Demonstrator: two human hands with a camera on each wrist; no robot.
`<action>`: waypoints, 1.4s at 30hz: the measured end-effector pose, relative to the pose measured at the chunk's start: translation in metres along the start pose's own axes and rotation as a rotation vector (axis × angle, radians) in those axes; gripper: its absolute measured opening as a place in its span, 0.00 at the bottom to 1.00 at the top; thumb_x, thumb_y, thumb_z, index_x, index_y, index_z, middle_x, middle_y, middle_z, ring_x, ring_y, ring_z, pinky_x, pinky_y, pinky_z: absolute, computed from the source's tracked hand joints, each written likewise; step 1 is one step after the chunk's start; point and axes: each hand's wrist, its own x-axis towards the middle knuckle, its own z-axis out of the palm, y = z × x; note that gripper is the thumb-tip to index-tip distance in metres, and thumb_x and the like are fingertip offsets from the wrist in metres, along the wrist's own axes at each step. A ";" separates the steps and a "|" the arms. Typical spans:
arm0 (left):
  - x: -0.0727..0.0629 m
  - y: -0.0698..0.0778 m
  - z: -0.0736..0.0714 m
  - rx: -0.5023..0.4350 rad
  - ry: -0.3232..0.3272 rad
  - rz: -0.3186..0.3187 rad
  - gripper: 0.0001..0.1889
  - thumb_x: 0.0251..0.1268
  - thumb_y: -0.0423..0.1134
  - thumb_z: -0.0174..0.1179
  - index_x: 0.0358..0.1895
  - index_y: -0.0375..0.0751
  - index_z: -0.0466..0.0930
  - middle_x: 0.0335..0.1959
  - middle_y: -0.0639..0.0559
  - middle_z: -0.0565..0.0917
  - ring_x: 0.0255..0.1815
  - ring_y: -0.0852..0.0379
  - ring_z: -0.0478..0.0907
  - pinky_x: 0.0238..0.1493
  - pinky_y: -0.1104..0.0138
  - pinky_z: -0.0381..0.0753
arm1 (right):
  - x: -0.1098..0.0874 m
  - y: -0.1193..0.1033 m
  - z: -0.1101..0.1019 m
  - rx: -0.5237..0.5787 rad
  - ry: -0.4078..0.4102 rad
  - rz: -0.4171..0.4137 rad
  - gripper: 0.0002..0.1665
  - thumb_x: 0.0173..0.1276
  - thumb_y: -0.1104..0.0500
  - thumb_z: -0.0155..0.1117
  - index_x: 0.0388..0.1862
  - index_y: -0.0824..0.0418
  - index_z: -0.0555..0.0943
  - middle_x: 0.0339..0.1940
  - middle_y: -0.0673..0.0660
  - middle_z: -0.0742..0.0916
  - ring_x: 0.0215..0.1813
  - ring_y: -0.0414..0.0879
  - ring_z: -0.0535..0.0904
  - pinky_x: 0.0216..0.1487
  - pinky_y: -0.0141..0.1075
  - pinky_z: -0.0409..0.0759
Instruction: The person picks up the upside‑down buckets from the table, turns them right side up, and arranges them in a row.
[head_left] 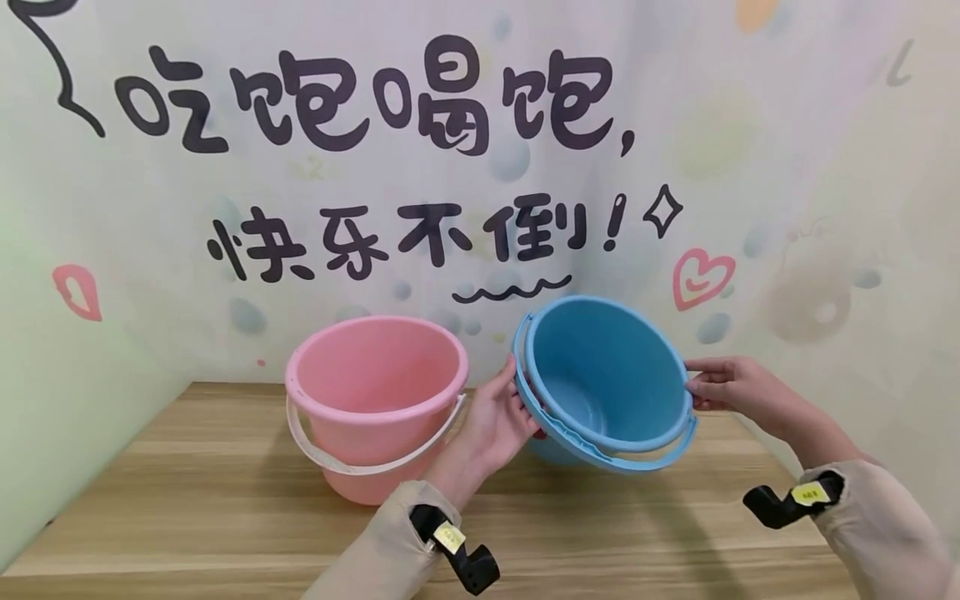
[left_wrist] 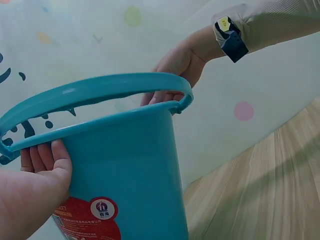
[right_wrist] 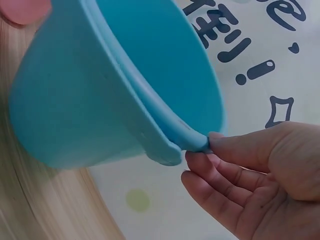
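Note:
A blue bucket [head_left: 615, 358] is tilted with its mouth toward me, right of the middle. My left hand [head_left: 495, 425] holds it at the left side, and the left wrist view shows the fingers [left_wrist: 61, 155] bent up under the rim. At the opposite side my right hand [right_wrist: 255, 185] pinches the rim between thumb and fingers. The blue handle [head_left: 637, 464] hangs down in front of the bucket's lower rim. A red label [left_wrist: 90, 220] shows on the outer wall. Whether the bucket's bottom touches the table is hidden in the head view.
A pink bucket [head_left: 367, 442] stands upright on the wooden table [head_left: 187, 500], just left of my left hand. Its white handle [head_left: 360, 468] hangs down in front. Behind the table is a patterned wall cloth [head_left: 360, 175] with large dark lettering.

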 end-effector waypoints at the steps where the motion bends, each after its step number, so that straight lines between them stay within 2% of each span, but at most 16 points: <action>1: -0.001 0.000 0.000 -0.002 -0.002 -0.002 0.29 0.71 0.51 0.41 0.70 0.42 0.53 0.66 0.45 0.63 0.63 0.47 0.62 0.63 0.57 0.62 | 0.001 0.000 0.000 -0.004 0.004 0.001 0.33 0.68 0.61 0.55 0.63 0.81 0.57 0.39 0.65 0.83 0.36 0.46 0.82 0.42 0.37 0.80; 8: -0.006 -0.001 0.000 -0.025 -0.030 -0.019 0.31 0.69 0.52 0.45 0.69 0.37 0.53 0.64 0.42 0.65 0.61 0.50 0.64 0.59 0.64 0.65 | 0.004 -0.005 -0.002 -0.035 0.034 0.015 0.30 0.69 0.60 0.54 0.61 0.80 0.61 0.40 0.66 0.83 0.36 0.47 0.82 0.43 0.37 0.80; 18: -0.003 -0.008 -0.005 -0.073 0.072 -0.072 0.25 0.70 0.48 0.45 0.66 0.42 0.56 0.62 0.39 0.66 0.54 0.52 0.69 0.54 0.67 0.71 | 0.010 -0.004 0.002 -0.067 0.056 0.048 0.27 0.69 0.62 0.54 0.59 0.80 0.64 0.44 0.69 0.82 0.36 0.47 0.80 0.43 0.38 0.80; 24: -0.005 -0.010 -0.007 -0.082 0.094 -0.082 0.22 0.70 0.48 0.46 0.61 0.41 0.59 0.50 0.45 0.73 0.48 0.55 0.72 0.51 0.69 0.73 | 0.014 0.001 0.006 -0.056 0.054 0.057 0.27 0.69 0.62 0.54 0.59 0.80 0.64 0.44 0.69 0.82 0.36 0.47 0.80 0.42 0.37 0.80; 28: -0.006 -0.012 -0.009 -0.085 0.105 -0.093 0.20 0.70 0.49 0.47 0.58 0.42 0.61 0.46 0.46 0.74 0.44 0.56 0.73 0.49 0.70 0.74 | 0.015 0.005 0.007 -0.058 0.052 0.056 0.27 0.69 0.62 0.54 0.60 0.80 0.64 0.45 0.70 0.81 0.37 0.49 0.81 0.42 0.37 0.80; 35: -0.008 -0.018 -0.015 -0.091 0.113 -0.096 0.26 0.69 0.48 0.47 0.65 0.41 0.57 0.49 0.45 0.73 0.47 0.55 0.72 0.53 0.68 0.73 | 0.016 0.008 0.008 -0.066 0.057 0.070 0.28 0.69 0.61 0.54 0.60 0.80 0.63 0.48 0.71 0.80 0.38 0.49 0.81 0.43 0.38 0.80; 39: -0.009 -0.020 -0.017 -0.095 0.111 -0.092 0.27 0.69 0.49 0.48 0.66 0.40 0.56 0.47 0.46 0.74 0.47 0.55 0.72 0.53 0.67 0.73 | 0.016 0.010 0.008 -0.061 0.057 0.076 0.29 0.69 0.60 0.54 0.61 0.79 0.63 0.48 0.70 0.80 0.38 0.49 0.80 0.43 0.37 0.80; 42: -0.008 -0.021 -0.018 -0.093 0.107 -0.086 0.24 0.69 0.49 0.48 0.62 0.40 0.60 0.46 0.46 0.74 0.47 0.56 0.72 0.52 0.67 0.73 | 0.015 0.012 0.008 -0.053 0.060 0.076 0.29 0.69 0.60 0.54 0.61 0.79 0.63 0.48 0.70 0.80 0.37 0.48 0.80 0.42 0.36 0.80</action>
